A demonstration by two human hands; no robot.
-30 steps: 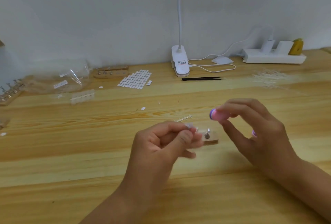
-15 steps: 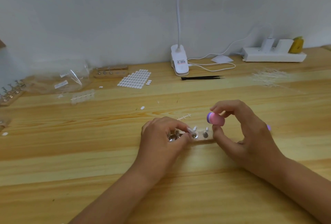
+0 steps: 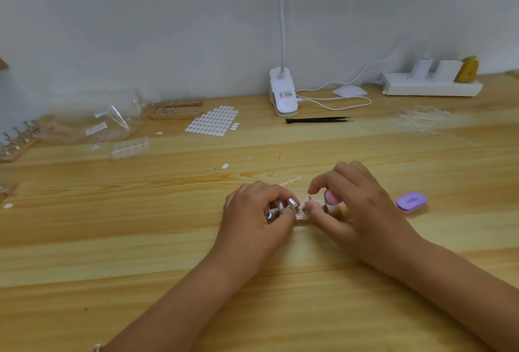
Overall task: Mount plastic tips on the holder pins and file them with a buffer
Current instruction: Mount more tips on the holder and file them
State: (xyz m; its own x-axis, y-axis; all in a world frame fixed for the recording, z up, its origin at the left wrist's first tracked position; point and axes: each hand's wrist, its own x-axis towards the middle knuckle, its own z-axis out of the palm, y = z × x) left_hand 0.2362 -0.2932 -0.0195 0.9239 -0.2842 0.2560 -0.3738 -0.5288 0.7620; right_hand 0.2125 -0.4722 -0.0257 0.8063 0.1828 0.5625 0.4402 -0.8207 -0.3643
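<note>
A small wooden holder block [image 3: 302,215] with metal pins lies on the table, mostly covered by both hands. My left hand [image 3: 252,219] curls over its left end, fingertips on the pins and a clear plastic tip [image 3: 292,202]. My right hand [image 3: 354,205] holds a pink and purple buffer [image 3: 331,198] between its fingers, while the thumb and forefinger reach down to the pins on the block's right part. A second purple buffer [image 3: 411,202] lies on the table to the right.
A clear tip sprue [image 3: 290,182] lies just behind the hands. Further back sit a sticker sheet [image 3: 213,122], black tweezers [image 3: 318,120], a clip lamp [image 3: 283,93], a power strip [image 3: 429,87], other pin holders [image 3: 175,111] and plastic bags [image 3: 112,124].
Both hands came down onto the holder block on the table. The right hand with the pink buffer moved left and lower, closing in on the pins. The second purple buffer is now uncovered.
</note>
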